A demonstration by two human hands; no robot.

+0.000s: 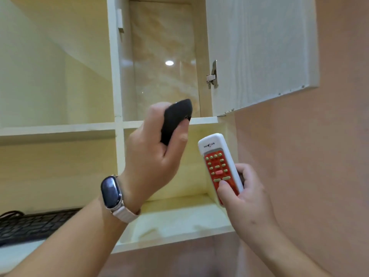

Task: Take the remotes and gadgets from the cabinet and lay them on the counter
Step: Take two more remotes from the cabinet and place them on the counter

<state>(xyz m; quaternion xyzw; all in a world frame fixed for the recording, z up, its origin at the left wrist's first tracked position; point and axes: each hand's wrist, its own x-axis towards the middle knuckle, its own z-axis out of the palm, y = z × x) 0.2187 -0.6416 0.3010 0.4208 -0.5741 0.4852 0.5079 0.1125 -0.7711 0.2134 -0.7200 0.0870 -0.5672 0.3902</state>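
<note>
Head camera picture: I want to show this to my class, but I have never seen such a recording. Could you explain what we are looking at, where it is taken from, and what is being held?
There is no machine here. A person wears a camera on the head, so you see their own two arms reaching up in front of them. The left hand, with a smartwatch on its wrist, grips a black gadget, perhaps a remote or a mouse. The right hand holds a white remote with a red button pad, thumb on the buttons. Behind them is a pale wall cabinet with open compartments; its door on the right stands open. A black keyboard lies in the lower left compartment. The counter itself is not in view.
</note>
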